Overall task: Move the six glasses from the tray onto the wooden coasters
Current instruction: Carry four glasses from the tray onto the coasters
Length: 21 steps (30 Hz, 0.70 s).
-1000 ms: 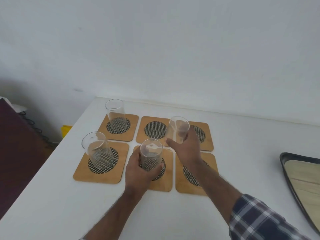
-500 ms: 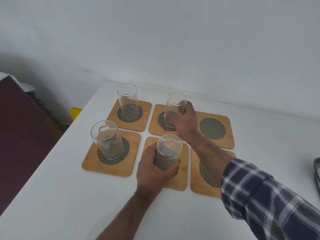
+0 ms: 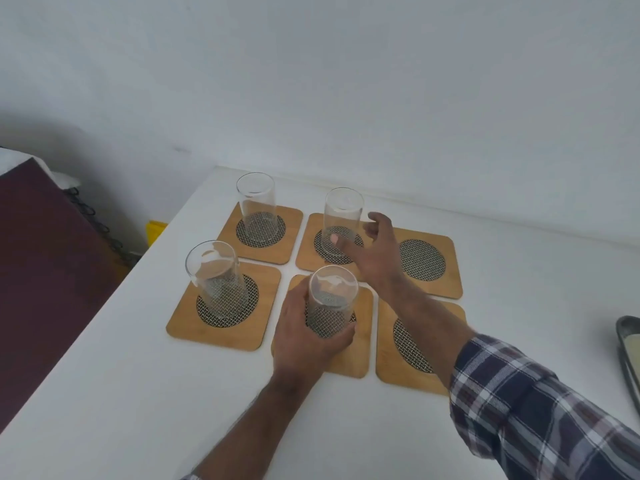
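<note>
Glasses stand upright on four of the six wooden coasters, which lie in two rows of three on the white counter (image 3: 519, 278). The far-left glass (image 3: 255, 206) sits on the far-left coaster (image 3: 260, 233), and the near-left glass (image 3: 216, 278) sits on the near-left coaster (image 3: 223, 304). The far-middle glass (image 3: 343, 221) rests on the far-middle coaster (image 3: 311, 244); the right hand (image 3: 375, 252) is just beside it, fingers (image 3: 379, 220) spread and loosely curled, the thumb seen through the lower part of the glass. Whether any part of that hand touches the glass cannot be told. The near-middle glass (image 3: 331, 301) stands on the near-middle coaster (image 3: 362, 337), with the left hand (image 3: 304, 337) wrapped round its lower part, fingers closed on it. The far-right coaster (image 3: 446, 271) and the near-right coaster (image 3: 391, 355) carry no glass; the right forearm crosses above both. A plaid sleeve (image 3: 533, 407) covers that arm from the elbow side. At the right edge of the view, a sliver of the dark-rimmed tray (image 3: 625, 341) lies on the counter, well apart from the coasters. To the left, beyond the counter's edge, are a dark maroon surface (image 3: 45, 251) and a small yellow object (image 3: 156, 231) low against the white wall (image 3: 311, 81).
</note>
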Motion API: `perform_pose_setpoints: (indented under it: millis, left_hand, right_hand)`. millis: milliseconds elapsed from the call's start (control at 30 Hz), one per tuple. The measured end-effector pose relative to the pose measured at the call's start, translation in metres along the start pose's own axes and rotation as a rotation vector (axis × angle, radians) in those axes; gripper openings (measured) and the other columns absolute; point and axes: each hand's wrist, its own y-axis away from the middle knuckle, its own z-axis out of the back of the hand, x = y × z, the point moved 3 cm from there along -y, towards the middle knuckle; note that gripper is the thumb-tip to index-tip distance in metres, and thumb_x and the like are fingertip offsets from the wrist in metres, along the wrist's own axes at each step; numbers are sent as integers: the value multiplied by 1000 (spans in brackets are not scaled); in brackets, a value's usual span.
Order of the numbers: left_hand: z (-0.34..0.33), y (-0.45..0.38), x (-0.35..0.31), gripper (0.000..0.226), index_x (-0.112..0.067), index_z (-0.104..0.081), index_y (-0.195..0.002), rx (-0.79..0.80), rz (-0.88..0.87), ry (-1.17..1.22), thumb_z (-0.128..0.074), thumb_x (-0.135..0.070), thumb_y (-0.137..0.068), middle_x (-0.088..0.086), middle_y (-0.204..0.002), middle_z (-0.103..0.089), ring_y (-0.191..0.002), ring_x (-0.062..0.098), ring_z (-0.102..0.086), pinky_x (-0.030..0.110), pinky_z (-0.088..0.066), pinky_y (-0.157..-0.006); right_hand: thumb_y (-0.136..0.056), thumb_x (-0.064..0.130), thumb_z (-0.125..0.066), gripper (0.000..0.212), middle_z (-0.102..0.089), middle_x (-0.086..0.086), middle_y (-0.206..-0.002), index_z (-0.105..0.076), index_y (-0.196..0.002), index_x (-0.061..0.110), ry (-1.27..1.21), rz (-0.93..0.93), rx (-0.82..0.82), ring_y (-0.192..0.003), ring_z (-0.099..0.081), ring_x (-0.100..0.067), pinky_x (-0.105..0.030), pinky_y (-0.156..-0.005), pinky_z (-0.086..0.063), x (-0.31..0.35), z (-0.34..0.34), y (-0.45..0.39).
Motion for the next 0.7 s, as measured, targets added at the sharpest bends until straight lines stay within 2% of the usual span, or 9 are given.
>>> perform_pose_setpoints:
  millis: [67,167,233,333,400,533,600,633,700]
  left_hand:
    - [3,1,-2,92,-31,-50,-135,-6,-22,2,-85,-55,-54,-21,-121,-56,-115,-2,-51,3,-39,-86]
    - [10,8,-8,96,-25,-47,-138,-36,-79,-34,-86,-55,-55,-16,-128,-52,-117,-7,-46,1,-34,-91]
    - [16,19,-11,100,-24,-44,-141,-103,-89,-55,-89,-52,-56,-14,-134,-48,-125,-2,-41,14,-34,-101]
    - [23,40,-18,103,-18,-44,-144,-233,-76,-73,-95,-42,-58,1,-146,-47,-137,14,-39,38,-39,-108]
    - [25,55,-31,102,-14,-43,-144,-325,-121,-83,-95,-39,-60,9,-146,-47,-138,20,-39,43,-41,-108]
    - [6,92,-82,88,-7,-46,-138,-332,-428,-82,-83,-44,-67,17,-140,-52,-135,24,-47,21,-36,-111]
    - [-14,109,-103,82,-6,-51,-135,-241,-464,-49,-79,-45,-68,8,-138,-54,-132,21,-49,20,-38,-108]
    - [-25,116,-112,81,-8,-52,-134,-191,-440,-25,-78,-47,-68,0,-138,-53,-133,14,-48,19,-39,-107]
    - [-47,130,-127,80,-17,-54,-134,-90,-377,11,-75,-53,-66,-14,-135,-52,-132,-9,-40,6,-32,-103]
  right_hand:
    - [-59,65,-80,94,-54,4,-128,-41,-135,27,-17,4,-25,-120,-50,-10,-25,-95,-39,-2,17,16]
    - [-60,68,-77,87,-55,6,-126,-44,-131,28,-18,20,-97,-118,-52,-8,-25,-96,-40,-4,50,44]
    - [-63,64,-78,79,-56,6,-124,-48,-128,28,-44,23,-148,-117,-53,-6,-23,-96,-41,-6,73,64]
    - [-71,52,-79,71,-57,6,-126,-49,-130,26,-110,9,-201,-120,-53,-4,-16,-94,-40,-9,108,95]
    - [-74,47,-79,66,-59,8,-124,-49,-129,25,-133,9,-240,-119,-54,-2,-23,-101,-41,-10,131,115]
    - [-76,42,-79,60,-61,12,-119,-52,-127,24,-118,34,-301,-115,-55,4,-26,-105,-41,-13,181,157]
    - [-76,43,-78,58,-62,14,-118,-52,-125,26,-102,41,-323,-114,-55,7,-23,-103,-40,-17,207,176]
    - [-76,43,-78,56,-62,15,-119,-53,-124,27,-91,41,-337,-114,-55,7,-22,-102,-40,-20,221,185]
    - [-78,40,-78,52,-61,16,-119,-53,-123,29,-66,33,-370,-115,-54,7,-21,-101,-39,-27,251,199]
